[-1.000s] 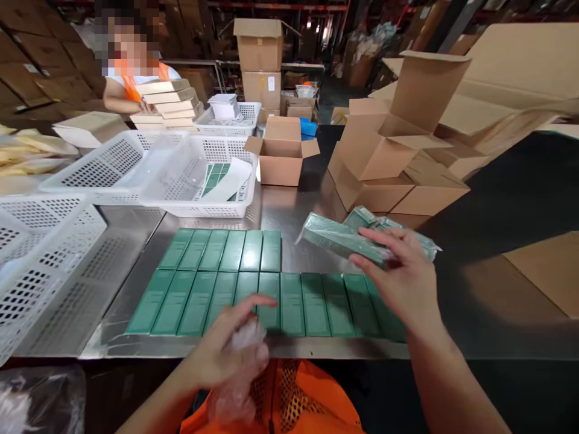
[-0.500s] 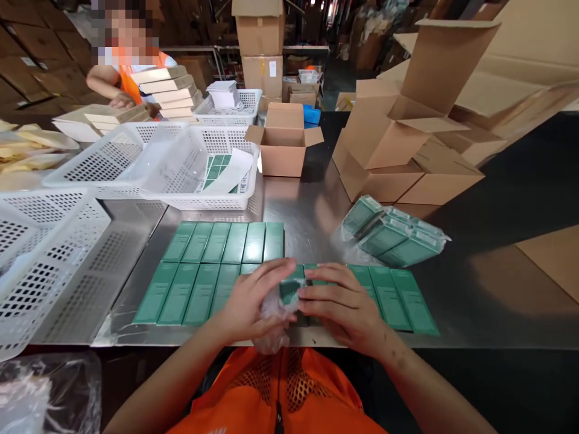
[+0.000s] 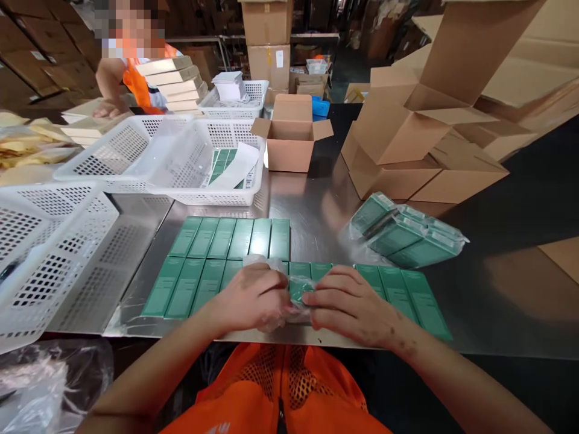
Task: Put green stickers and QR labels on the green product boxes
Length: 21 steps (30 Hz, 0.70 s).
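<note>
Both hands meet over the front middle of the table. My left hand [image 3: 257, 295] is closed on crumpled clear plastic wrap [image 3: 272, 322]. Against its fingers lies a small green box [image 3: 299, 289] partly covered by that film. From the other side my right hand [image 3: 348, 304] grips the same box, its fingers curled over the end. Under and beside the hands run rows of flat green boxes [image 3: 199, 286], with more to the right [image 3: 423, 298]; the hands hide the middle ones. A plastic-wrapped bundle of green boxes [image 3: 411, 235] rests behind the right-hand row.
White perforated baskets [image 3: 208, 196] stand at back left, one holding green printed sheets. An open carton [image 3: 291, 154] is at the back, and stacked open cartons [image 3: 402, 132] rise at right. Across the table a person [image 3: 140, 78] in an orange vest stands beside stacked pale boxes [image 3: 174, 81].
My left hand has gone from flat, spread fingers to a closed grip on the plastic wrap. My right hand stays at the box's right end. The camera view has shifted slightly.
</note>
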Motion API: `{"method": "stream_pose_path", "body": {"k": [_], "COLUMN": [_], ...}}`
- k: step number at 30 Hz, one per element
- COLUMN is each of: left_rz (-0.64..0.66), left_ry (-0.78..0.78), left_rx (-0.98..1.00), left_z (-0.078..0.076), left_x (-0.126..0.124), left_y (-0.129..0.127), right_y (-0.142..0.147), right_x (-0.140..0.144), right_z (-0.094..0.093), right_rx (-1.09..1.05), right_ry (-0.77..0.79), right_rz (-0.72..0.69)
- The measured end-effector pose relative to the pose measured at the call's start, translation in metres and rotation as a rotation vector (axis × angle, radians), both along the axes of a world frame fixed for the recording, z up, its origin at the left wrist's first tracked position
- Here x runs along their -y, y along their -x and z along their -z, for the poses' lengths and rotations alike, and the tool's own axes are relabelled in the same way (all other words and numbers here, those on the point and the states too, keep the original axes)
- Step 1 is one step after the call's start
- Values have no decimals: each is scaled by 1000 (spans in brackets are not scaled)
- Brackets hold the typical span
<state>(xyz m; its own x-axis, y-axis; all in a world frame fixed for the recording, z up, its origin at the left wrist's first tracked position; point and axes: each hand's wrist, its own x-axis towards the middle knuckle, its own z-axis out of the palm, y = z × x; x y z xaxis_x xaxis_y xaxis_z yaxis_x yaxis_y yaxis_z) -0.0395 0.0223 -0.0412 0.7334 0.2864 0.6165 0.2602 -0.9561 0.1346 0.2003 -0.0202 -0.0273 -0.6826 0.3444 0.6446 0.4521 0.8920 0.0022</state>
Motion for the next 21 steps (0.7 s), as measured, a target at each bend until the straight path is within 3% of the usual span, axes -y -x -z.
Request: {"method": "stream_pose_path", "body": {"k": [5,9,13,17,21], "left_rz": [-80,-180,-180,-168,-132], "left_ry": [-87,-136,-117,-46,-66], "left_rx": [-175,-319,-336,-378,-352], "left_z": [-8,-13,-14,-15,-7], "left_x": [0,7,12,13,12], "left_y": [-5,-10,-16,-21,-24], "right_y": [-1,-3,-8,-15,-26], "right_x": [0,3,13,19,20], "right_z": [-10,-17,-22,-23,-20], "right_rx": [107,230,342,373,264], "right_ry": [-100,-62,-23,-8,19], "right_rz": [117,258,406,400,377]}}
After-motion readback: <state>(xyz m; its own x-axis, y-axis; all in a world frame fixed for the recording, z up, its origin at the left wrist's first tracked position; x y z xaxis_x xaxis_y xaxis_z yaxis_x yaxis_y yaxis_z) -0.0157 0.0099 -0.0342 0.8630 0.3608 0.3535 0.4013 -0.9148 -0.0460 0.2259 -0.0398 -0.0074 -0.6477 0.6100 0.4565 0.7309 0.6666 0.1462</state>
